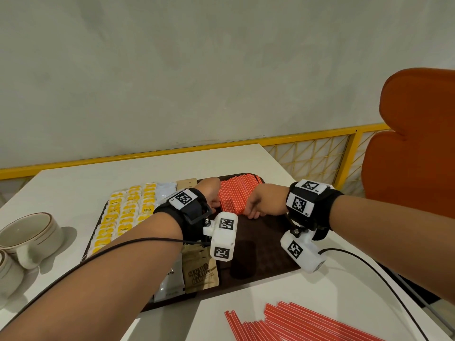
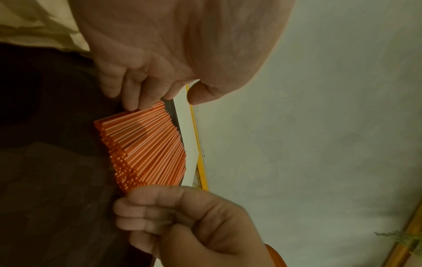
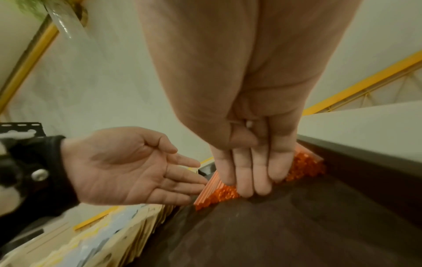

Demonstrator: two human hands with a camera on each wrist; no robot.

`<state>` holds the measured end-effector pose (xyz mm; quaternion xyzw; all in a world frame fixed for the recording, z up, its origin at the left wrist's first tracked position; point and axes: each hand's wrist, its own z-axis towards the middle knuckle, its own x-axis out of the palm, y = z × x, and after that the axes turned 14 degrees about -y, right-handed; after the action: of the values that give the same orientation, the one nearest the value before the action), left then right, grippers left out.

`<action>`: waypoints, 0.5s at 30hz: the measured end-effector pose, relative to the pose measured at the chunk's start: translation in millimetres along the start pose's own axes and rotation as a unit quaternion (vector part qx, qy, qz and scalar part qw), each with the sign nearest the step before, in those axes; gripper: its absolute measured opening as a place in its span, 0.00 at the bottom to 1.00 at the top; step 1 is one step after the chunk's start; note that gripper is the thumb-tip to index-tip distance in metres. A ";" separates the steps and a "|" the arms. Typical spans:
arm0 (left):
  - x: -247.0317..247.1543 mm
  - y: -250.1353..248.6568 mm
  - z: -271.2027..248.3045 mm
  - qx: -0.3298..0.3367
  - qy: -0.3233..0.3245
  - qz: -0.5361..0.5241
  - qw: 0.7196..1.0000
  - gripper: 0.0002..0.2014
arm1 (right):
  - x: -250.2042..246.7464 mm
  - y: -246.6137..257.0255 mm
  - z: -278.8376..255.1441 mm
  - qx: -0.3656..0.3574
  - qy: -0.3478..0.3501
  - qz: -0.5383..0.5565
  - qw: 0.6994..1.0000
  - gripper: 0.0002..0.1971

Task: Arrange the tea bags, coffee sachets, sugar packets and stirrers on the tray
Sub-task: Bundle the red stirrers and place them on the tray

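Note:
A stack of red stirrers (image 1: 236, 193) lies at the back right of the dark brown tray (image 1: 266, 242). My left hand (image 1: 211, 198) is open, its fingers (image 3: 182, 178) against the stack's left side. My right hand (image 1: 261, 205) holds its straight fingers (image 3: 251, 171) together against the near ends of the stirrers (image 3: 217, 193). In the left wrist view the stirrers (image 2: 146, 144) lie between the two hands. Rows of yellow-and-white packets (image 1: 125, 212) fill the tray's left part. Brown and white coffee sachets (image 1: 199, 271) lie next to them under my left forearm.
A loose pile of red stirrers (image 1: 295, 323) lies on the white table at the near right. Two ceramic cups (image 1: 27, 237) stand at the left edge. An orange chair (image 1: 413, 156) and a yellow railing (image 1: 307, 136) stand behind the table.

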<state>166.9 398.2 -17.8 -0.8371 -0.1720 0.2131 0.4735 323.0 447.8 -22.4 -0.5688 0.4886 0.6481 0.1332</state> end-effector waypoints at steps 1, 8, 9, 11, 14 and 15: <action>0.2 -0.3 -0.4 -0.001 -0.005 -0.001 1.000 0.20 | 3.2 1.7 0.4 -0.011 -0.010 -0.009 1.000 0.18; 0.9 -0.7 0.7 -0.005 -0.005 0.000 1.000 0.20 | 5.1 7.7 4.3 -0.032 -0.032 -0.008 0.999 0.19; 0.7 -0.7 0.7 -0.006 -0.004 -0.002 1.000 0.20 | 5.5 8.4 4.1 -0.035 -0.031 -0.012 0.999 0.19; 0.6 -1.3 0.4 -0.006 0.000 -0.005 1.000 0.21 | 5.1 8.4 3.8 -0.038 -0.030 -0.020 0.999 0.19; 0.5 -1.4 0.6 0.002 -0.009 -0.002 1.000 0.18 | -1.6 4.3 7.5 -0.013 -0.043 0.015 0.999 0.18; 0.3 -1.2 0.5 0.005 -0.012 0.001 1.000 0.15 | -3.8 3.5 8.1 0.001 -0.038 0.038 0.999 0.17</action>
<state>166.7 399.3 -17.0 -0.8324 -0.1761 0.2247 0.4750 316.8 453.9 -18.5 -0.5247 0.5054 0.6731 0.1274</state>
